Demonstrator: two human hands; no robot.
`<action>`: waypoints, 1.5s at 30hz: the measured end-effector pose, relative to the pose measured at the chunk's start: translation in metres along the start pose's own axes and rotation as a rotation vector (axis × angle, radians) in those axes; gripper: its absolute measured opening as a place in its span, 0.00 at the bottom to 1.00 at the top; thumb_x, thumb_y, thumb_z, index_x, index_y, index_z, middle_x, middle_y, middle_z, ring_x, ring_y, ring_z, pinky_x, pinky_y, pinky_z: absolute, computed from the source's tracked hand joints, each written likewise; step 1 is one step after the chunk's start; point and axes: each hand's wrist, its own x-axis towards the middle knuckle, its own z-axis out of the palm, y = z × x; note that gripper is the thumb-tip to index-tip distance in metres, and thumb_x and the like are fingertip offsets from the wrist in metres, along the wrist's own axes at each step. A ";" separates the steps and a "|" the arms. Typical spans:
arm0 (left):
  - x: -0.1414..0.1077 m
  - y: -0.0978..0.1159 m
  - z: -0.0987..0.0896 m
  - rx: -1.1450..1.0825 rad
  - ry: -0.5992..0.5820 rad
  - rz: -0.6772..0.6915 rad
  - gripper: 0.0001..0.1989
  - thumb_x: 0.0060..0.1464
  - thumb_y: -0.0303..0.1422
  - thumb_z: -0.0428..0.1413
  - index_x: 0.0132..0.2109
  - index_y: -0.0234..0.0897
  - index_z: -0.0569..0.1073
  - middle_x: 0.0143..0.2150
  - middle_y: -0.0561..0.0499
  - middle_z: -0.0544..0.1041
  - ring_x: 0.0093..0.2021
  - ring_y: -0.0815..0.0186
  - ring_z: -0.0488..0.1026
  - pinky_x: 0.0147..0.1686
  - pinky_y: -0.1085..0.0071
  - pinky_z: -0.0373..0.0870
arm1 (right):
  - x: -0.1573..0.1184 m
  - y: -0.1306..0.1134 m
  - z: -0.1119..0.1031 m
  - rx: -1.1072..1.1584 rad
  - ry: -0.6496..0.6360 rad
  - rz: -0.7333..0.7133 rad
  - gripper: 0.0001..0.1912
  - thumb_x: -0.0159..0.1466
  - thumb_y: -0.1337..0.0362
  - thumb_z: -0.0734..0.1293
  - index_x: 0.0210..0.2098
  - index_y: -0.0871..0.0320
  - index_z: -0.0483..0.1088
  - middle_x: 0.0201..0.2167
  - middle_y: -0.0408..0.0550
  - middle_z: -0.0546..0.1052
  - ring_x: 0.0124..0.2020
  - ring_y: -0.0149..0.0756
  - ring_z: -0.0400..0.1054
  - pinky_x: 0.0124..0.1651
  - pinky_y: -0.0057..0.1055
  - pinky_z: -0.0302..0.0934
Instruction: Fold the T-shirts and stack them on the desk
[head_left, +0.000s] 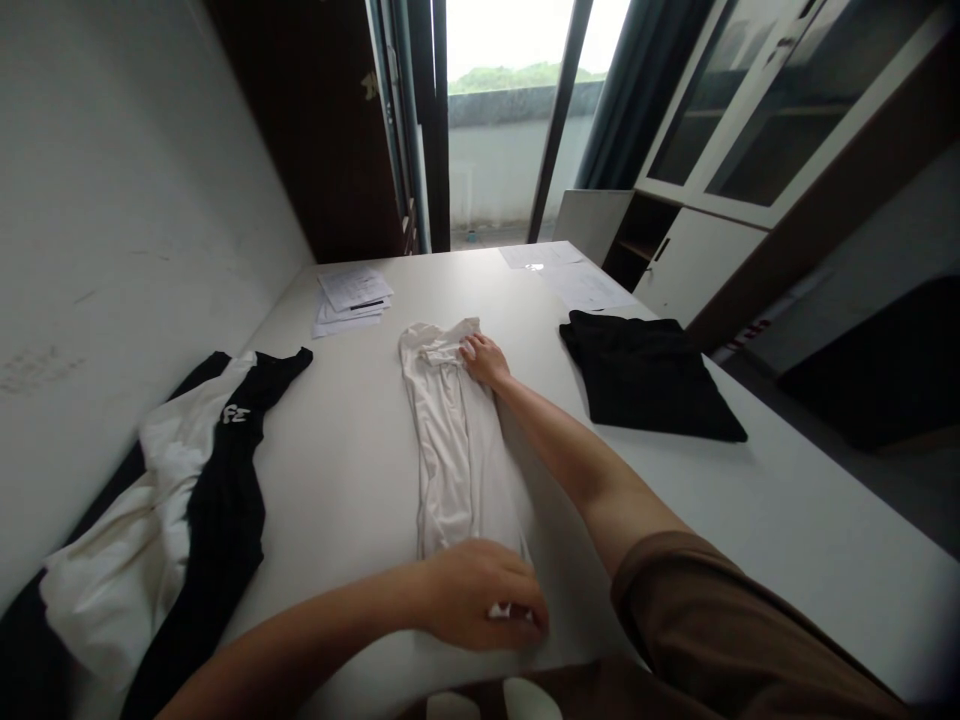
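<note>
A white shirt [448, 440], folded into a long narrow strip, lies lengthwise on the white table in front of me, wrinkled along its left half. At its far end, my right hand [486, 360] has its fingers closed on the bunched upper right edge. Close to my body, my left hand [484, 597] is curled in a pinch at the near end of the shirt. A bit of white shows between the thumb and fingers there. The left hand hides most of the shirt's near hem.
On the left lie loose black and white garments [214, 480] against the wall. A folded black garment [649, 375] rests at the right. Paper stacks [351, 298] and flat sheets [581, 285] are at the table's [337, 420] far end. Cabinets [701, 255] stand beyond.
</note>
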 end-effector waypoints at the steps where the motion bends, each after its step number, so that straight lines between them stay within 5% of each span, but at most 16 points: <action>1: -0.004 -0.007 -0.010 0.040 0.052 -0.048 0.05 0.63 0.31 0.54 0.44 0.40 0.74 0.39 0.50 0.79 0.40 0.66 0.76 0.44 0.71 0.69 | -0.008 0.000 -0.005 0.027 0.034 0.003 0.27 0.75 0.53 0.52 0.67 0.56 0.64 0.67 0.55 0.65 0.68 0.44 0.57 0.69 0.41 0.52; 4: -0.028 -0.031 -0.039 0.181 0.127 -0.217 0.10 0.57 0.22 0.52 0.42 0.39 0.74 0.39 0.50 0.78 0.42 0.63 0.74 0.47 0.68 0.68 | -0.049 0.002 -0.020 0.100 0.083 -0.114 0.24 0.74 0.57 0.54 0.65 0.56 0.66 0.64 0.55 0.68 0.65 0.45 0.60 0.68 0.42 0.56; 7: -0.061 -0.048 -0.052 0.185 0.144 -0.314 0.19 0.48 0.15 0.48 0.40 0.39 0.74 0.41 0.51 0.78 0.46 0.64 0.74 0.53 0.66 0.68 | -0.106 0.010 -0.038 0.153 0.012 -0.427 0.20 0.73 0.61 0.57 0.61 0.54 0.70 0.61 0.55 0.71 0.63 0.45 0.62 0.66 0.45 0.58; 11: -0.094 -0.048 -0.048 0.175 0.160 -0.325 0.27 0.42 0.12 0.46 0.42 0.42 0.76 0.54 0.52 0.77 0.62 0.61 0.68 0.66 0.58 0.62 | -0.178 0.017 -0.069 0.228 -0.202 -0.733 0.20 0.71 0.65 0.59 0.60 0.51 0.71 0.58 0.52 0.74 0.61 0.42 0.66 0.65 0.46 0.61; 17: -0.106 -0.042 -0.038 0.293 0.195 -0.384 0.42 0.45 0.17 0.52 0.68 0.46 0.64 0.73 0.47 0.61 0.74 0.53 0.52 0.72 0.45 0.51 | -0.243 0.014 -0.111 0.248 -0.369 -0.823 0.34 0.64 0.55 0.69 0.69 0.49 0.62 0.71 0.55 0.60 0.71 0.49 0.54 0.71 0.52 0.51; 22: -0.095 -0.063 -0.032 0.416 0.241 -0.395 0.32 0.56 0.21 0.55 0.67 0.48 0.68 0.73 0.48 0.61 0.75 0.52 0.50 0.72 0.45 0.49 | -0.253 -0.001 -0.106 0.205 -0.354 -0.868 0.36 0.64 0.51 0.70 0.70 0.46 0.62 0.74 0.54 0.55 0.74 0.51 0.47 0.73 0.55 0.42; 27: -0.083 -0.082 -0.033 0.518 0.301 -0.430 0.31 0.60 0.17 0.47 0.63 0.50 0.72 0.71 0.52 0.65 0.74 0.58 0.53 0.72 0.48 0.51 | -0.237 -0.013 -0.089 0.197 -0.298 -0.863 0.33 0.63 0.61 0.67 0.68 0.50 0.64 0.71 0.55 0.61 0.71 0.47 0.54 0.73 0.52 0.46; 35: -0.084 -0.064 -0.026 0.494 0.178 -0.325 0.43 0.46 0.27 0.61 0.70 0.46 0.62 0.75 0.46 0.57 0.75 0.48 0.49 0.72 0.42 0.43 | -0.255 -0.025 -0.094 0.127 -0.285 -0.937 0.50 0.54 0.57 0.70 0.74 0.54 0.53 0.73 0.62 0.54 0.74 0.57 0.45 0.72 0.63 0.38; 38: -0.081 -0.060 -0.021 0.480 0.104 -0.251 0.46 0.42 0.32 0.62 0.70 0.42 0.62 0.75 0.42 0.57 0.74 0.45 0.50 0.73 0.41 0.39 | -0.263 -0.031 -0.093 0.130 -0.236 -1.126 0.42 0.60 0.54 0.69 0.71 0.57 0.59 0.71 0.63 0.58 0.73 0.56 0.48 0.71 0.64 0.40; 40: -0.079 -0.060 -0.020 0.470 0.074 -0.213 0.44 0.42 0.32 0.62 0.69 0.41 0.64 0.74 0.42 0.59 0.73 0.47 0.53 0.73 0.43 0.39 | -0.265 -0.033 -0.089 0.159 -0.207 -1.202 0.31 0.65 0.57 0.67 0.66 0.56 0.66 0.67 0.61 0.64 0.69 0.51 0.56 0.70 0.56 0.49; 42: -0.078 -0.060 -0.022 0.467 0.082 -0.195 0.38 0.46 0.31 0.60 0.66 0.41 0.67 0.72 0.43 0.62 0.72 0.50 0.58 0.74 0.46 0.40 | -0.265 -0.034 -0.085 0.202 -0.179 -1.163 0.22 0.68 0.60 0.65 0.61 0.55 0.71 0.63 0.59 0.70 0.64 0.45 0.64 0.64 0.45 0.59; 45: -0.077 -0.056 -0.025 0.419 0.142 -0.195 0.24 0.59 0.31 0.55 0.63 0.43 0.71 0.67 0.45 0.70 0.68 0.57 0.64 0.74 0.51 0.44 | -0.263 -0.034 -0.086 0.328 -0.231 -1.012 0.21 0.69 0.59 0.65 0.60 0.55 0.71 0.60 0.58 0.74 0.58 0.42 0.70 0.59 0.39 0.64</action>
